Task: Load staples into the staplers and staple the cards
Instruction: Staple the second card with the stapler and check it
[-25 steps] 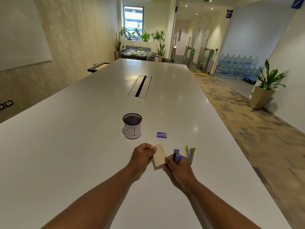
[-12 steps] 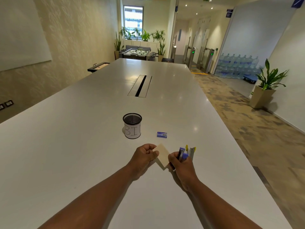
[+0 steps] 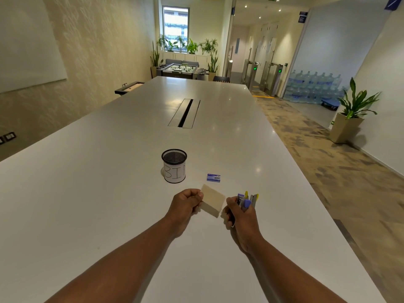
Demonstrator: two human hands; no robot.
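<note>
My left hand [image 3: 187,204] pinches the left edge of a beige stack of cards [image 3: 213,203], held tilted just above the white table [image 3: 87,193]. My right hand [image 3: 239,215] is closed around a small purple stapler [image 3: 243,201], a little right of the cards and apart from them. A yellow stapler [image 3: 252,199] lies on the table just behind my right hand, partly hidden by it. A small blue staple box [image 3: 213,177] lies flat beyond the cards.
A black mesh cup labelled BIN [image 3: 174,166] stands left of the staple box. A cable slot [image 3: 184,113] runs along the table's middle farther off. The table's right edge drops to carpeted floor.
My right hand has drawn the purple stapler away from the cards to the right. My left hand has lifted and turned the cards so their far corner points away.
</note>
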